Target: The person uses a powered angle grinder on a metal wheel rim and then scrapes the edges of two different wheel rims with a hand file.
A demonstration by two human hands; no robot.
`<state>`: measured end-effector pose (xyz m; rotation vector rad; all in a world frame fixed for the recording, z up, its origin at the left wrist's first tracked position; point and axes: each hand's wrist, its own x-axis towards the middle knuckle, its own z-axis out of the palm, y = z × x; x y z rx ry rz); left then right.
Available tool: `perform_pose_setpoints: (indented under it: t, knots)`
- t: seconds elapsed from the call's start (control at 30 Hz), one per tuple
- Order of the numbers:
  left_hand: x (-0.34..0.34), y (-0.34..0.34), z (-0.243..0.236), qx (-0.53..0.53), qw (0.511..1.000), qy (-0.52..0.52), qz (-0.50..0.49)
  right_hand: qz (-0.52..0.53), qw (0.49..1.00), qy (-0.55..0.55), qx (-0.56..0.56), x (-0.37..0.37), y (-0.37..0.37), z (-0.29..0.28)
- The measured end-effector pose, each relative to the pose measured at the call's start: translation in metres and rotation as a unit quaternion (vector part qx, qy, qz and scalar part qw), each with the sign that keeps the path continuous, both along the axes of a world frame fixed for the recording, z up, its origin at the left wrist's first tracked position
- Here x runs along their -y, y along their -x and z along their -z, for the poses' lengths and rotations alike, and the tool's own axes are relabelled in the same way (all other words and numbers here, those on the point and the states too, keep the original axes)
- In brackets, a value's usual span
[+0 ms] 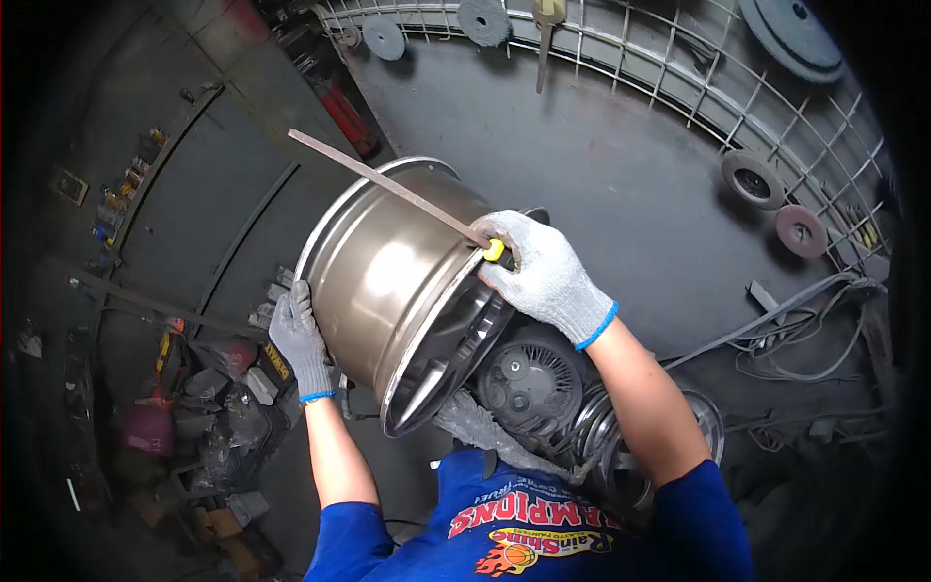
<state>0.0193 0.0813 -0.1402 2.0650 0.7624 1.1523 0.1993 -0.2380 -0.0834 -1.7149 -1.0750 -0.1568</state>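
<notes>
A broad gray surface [601, 175] spreads ahead, bordered by a wire grid [690, 124] hung with abrasive discs, among them a reddish disc [787, 233]. Cables lie at right; mixed clutter [223, 436] covers the left. In front of the person, a tilted silver wheel [373, 291] has the left hand's [299, 341] fingers clamped on its edge. The right hand's [548, 267] fingers close around the handle of a long file [388, 187] angled over the wheel.
</notes>
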Motion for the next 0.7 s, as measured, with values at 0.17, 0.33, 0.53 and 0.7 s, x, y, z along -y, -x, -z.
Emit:
perform_pose_setpoints:
  t: [0.17,0.33,0.53,0.7]
  knots:
    - [0.008,-0.006,-0.008,-0.004,1.0,-0.027,-0.013,0.002,0.996,0.023,-0.087,0.001,-0.003,0.0]
    - [0.007,-0.004,-0.002,0.021,0.999,-0.028,-0.016,0.01,0.996,0.045,-0.081,0.006,-0.005,-0.005]
    - [0.011,-0.005,-0.006,0.036,0.998,-0.028,-0.031,0.005,0.994,0.055,-0.099,0.003,-0.007,-0.005]
    - [0.002,-0.009,0.006,0.031,0.998,-0.046,-0.037,0.004,0.996,0.052,-0.074,0.004,-0.007,-0.006]
